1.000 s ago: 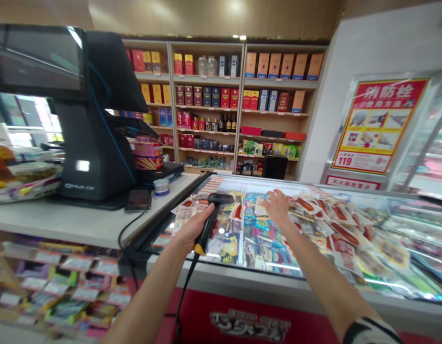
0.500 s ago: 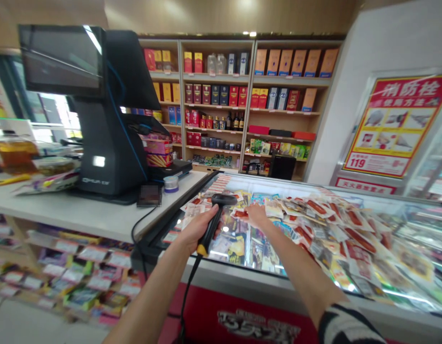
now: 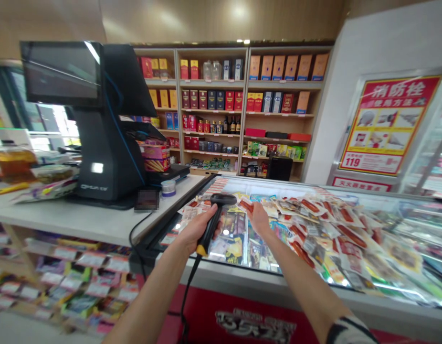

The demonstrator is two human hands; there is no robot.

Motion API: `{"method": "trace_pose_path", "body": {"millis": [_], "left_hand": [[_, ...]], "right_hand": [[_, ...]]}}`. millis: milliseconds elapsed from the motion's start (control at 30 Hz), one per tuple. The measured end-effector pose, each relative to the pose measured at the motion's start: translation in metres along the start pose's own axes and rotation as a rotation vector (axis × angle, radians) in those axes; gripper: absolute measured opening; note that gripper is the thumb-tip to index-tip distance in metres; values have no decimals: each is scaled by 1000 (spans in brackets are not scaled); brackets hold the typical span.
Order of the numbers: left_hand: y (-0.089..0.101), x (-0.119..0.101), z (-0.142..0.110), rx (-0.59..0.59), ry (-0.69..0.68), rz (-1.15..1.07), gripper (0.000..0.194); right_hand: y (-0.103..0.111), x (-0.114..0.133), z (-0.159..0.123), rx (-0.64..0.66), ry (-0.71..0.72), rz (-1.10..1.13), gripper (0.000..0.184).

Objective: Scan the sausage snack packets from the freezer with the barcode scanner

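My left hand [image 3: 195, 232] is wrapped round the handle of a black barcode scanner [image 3: 216, 211] with a yellow band, its head pointing right over the glass-topped freezer [image 3: 242, 282]. My right hand [image 3: 258, 217] is just right of the scanner head and pinches a small sausage packet [image 3: 247, 206] with a red picture. A heap of similar snack packets [image 3: 324, 224] lies on the glass to the right.
A black checkout terminal [image 3: 99, 129] stands on the white counter [image 3: 70, 220] at left, with a tape roll [image 3: 168, 188] beside it. The scanner's cable [image 3: 187, 291] hangs down the red freezer front. Wooden shelves of boxes and bottles [image 3: 228, 105] fill the back wall.
My right hand has drawn back from the packet heap towards the scanner, now holding a sausage packet. The left hand has kept the scanner in place.
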State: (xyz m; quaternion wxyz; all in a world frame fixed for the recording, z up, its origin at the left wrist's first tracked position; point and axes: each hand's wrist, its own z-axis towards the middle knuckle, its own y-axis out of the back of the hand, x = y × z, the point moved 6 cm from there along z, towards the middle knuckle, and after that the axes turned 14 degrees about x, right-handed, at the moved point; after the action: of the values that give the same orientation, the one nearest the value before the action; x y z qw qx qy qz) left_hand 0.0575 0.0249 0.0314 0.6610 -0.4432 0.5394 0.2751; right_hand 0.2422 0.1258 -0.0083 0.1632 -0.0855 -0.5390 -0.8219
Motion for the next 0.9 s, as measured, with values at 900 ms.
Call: {"method": "trace_pose_path", "body": {"millis": [900], "left_hand": [[-17,2,22,5,-16,-35,32]], "right_hand": [[81,-79,-1,-246,-264,-244,22]]}}
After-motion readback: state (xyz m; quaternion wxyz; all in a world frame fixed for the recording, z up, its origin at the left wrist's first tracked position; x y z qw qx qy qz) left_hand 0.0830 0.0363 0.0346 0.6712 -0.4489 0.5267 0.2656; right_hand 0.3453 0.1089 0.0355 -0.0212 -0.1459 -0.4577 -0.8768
